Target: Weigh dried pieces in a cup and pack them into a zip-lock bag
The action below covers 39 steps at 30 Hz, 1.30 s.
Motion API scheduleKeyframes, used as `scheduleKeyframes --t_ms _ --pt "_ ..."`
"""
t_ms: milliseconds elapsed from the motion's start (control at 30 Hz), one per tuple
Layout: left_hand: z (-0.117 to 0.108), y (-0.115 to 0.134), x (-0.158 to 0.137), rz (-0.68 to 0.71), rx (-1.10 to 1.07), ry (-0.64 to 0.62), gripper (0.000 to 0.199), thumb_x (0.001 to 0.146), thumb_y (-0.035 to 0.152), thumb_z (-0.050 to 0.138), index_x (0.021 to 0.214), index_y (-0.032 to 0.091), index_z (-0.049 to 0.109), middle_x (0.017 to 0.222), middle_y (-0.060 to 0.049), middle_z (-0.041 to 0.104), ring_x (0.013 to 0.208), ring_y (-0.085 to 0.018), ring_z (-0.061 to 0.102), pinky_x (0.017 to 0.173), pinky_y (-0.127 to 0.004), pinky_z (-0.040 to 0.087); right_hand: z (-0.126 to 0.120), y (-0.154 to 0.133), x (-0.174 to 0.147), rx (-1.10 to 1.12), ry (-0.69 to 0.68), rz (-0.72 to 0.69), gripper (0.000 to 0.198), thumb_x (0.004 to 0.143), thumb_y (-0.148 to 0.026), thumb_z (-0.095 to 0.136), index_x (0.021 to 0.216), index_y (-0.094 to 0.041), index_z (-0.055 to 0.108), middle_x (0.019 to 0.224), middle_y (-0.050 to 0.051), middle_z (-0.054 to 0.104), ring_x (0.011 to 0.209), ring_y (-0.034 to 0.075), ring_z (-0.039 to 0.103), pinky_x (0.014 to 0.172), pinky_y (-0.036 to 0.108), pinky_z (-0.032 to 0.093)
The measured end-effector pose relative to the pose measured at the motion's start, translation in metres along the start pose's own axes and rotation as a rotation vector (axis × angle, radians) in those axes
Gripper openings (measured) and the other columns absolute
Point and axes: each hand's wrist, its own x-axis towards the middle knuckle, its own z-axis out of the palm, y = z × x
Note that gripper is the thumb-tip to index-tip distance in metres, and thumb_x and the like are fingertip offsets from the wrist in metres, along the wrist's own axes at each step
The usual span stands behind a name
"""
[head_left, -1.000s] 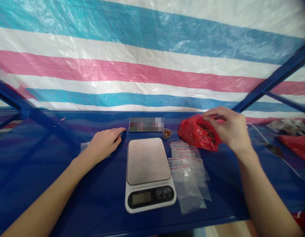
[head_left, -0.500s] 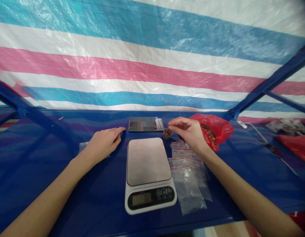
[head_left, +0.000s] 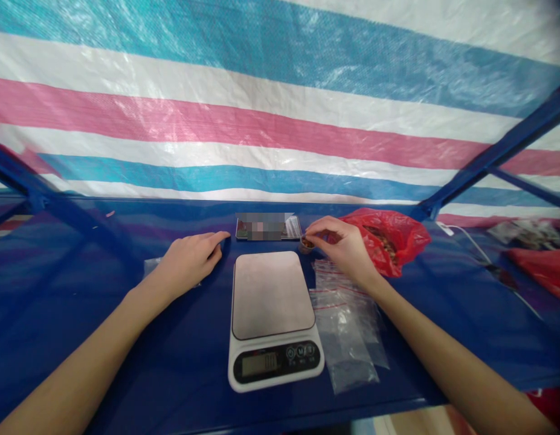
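right hand pinches the half-hidden small cup; left hand lies flat, empty.

The right hand left the red bag for the small cup.

A kitchen scale sits in the middle of the table, its display toward the near edge. Just right of it lies a heap of small plastic bags, overlapping one another and running from the scale's far corner down toward the near edge. Behind the scale's far right corner stands a little cup, with the right hand over it, fingertips at its rim. Right of that hand slumps a bag with its mouth open. A flat card lies behind the scale. The left hand rests flat on the table to the scale's left, partly over a plastic sheet. A tarp hangs behind everything.
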Motion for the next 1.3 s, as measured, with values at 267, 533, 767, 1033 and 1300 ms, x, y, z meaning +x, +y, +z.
scheduleKeyframes --t_ms 267,533,767,1033,1300 --pt "0.002 -0.002 0.000 0.015 0.016 0.002 0.054 0.107 0.030 0.033 0.153 0.024 0.061 0.146 -0.009 0.073 0.123 -0.031 0.075 0.100 -0.042 0.059 -0.004 0.003 -0.002 -0.246 -0.020 -0.094 0.009 0.094 -0.021 0.076 0.102 -0.025 0.079 0.100 0.007 0.082 0.094 0.026 0.076 0.083 0.041 0.060" --pt "0.000 -0.004 0.000 0.045 0.015 -0.015 0.055 0.107 0.030 0.033 0.153 0.023 0.061 0.147 -0.011 0.072 0.124 -0.031 0.075 0.102 -0.042 0.058 -0.007 0.001 -0.002 -0.351 -0.081 -0.192 0.009 0.097 -0.020 0.073 0.092 -0.026 0.076 0.091 0.005 0.081 0.090 0.027 0.073 0.085 0.044 0.058" --pt "-0.001 -0.003 -0.001 0.053 0.024 -0.023 0.055 0.107 0.030 0.031 0.154 0.022 0.060 0.146 -0.011 0.072 0.125 -0.032 0.074 0.102 -0.044 0.059 -0.007 0.002 -0.006 -0.416 -0.083 -0.243 0.012 0.100 -0.019 0.068 0.100 -0.025 0.079 0.098 0.007 0.083 0.094 0.028 0.075 0.086 0.045 0.058" --pt "0.001 -0.004 0.000 0.054 0.023 -0.002 0.054 0.107 0.031 0.033 0.152 0.024 0.061 0.146 -0.009 0.073 0.124 -0.029 0.074 0.102 -0.039 0.058 -0.007 -0.002 -0.006 -0.353 -0.098 -0.230 0.017 0.103 -0.022 0.064 0.103 -0.026 0.080 0.103 0.007 0.081 0.095 0.026 0.077 0.088 0.042 0.063" --pt "0.000 -0.004 -0.001 0.064 0.032 -0.004 0.054 0.107 0.030 0.031 0.151 0.023 0.062 0.144 -0.011 0.074 0.122 -0.030 0.075 0.100 -0.041 0.059 -0.024 0.005 -0.003 -0.448 -0.132 -0.192 0.027 0.102 -0.013 0.056 0.106 -0.023 0.081 0.101 0.008 0.082 0.089 0.026 0.078 0.082 0.039 0.062"
